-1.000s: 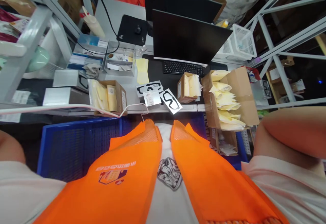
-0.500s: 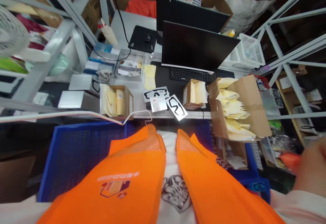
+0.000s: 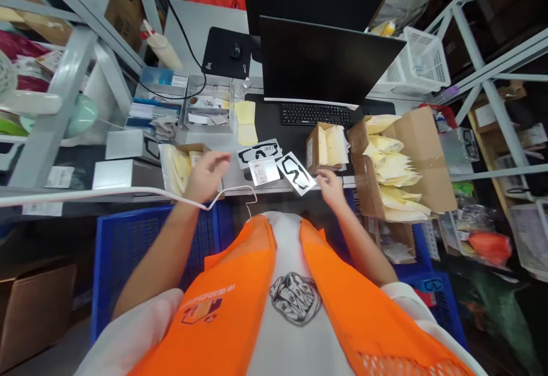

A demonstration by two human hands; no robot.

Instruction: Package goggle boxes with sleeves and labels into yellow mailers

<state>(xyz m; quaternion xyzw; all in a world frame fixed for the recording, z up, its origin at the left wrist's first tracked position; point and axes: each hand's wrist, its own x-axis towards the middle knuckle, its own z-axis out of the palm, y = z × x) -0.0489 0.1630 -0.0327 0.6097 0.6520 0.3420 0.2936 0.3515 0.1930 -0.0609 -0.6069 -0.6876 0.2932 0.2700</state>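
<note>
Left hand: fingers outstretched, nothing gripped, near yellow envelopes. Right hand: grip impossible to tell, just beside the near corner of a goggle-outline card, long axis slanting toward that hand. Between hands: printed label, text illegible, overlapping a second goggle card, long axis nearly crosswise.

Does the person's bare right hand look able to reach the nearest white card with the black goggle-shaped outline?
Probably yes: the right hand is close to the white card, and nothing visible stands between them.
</note>
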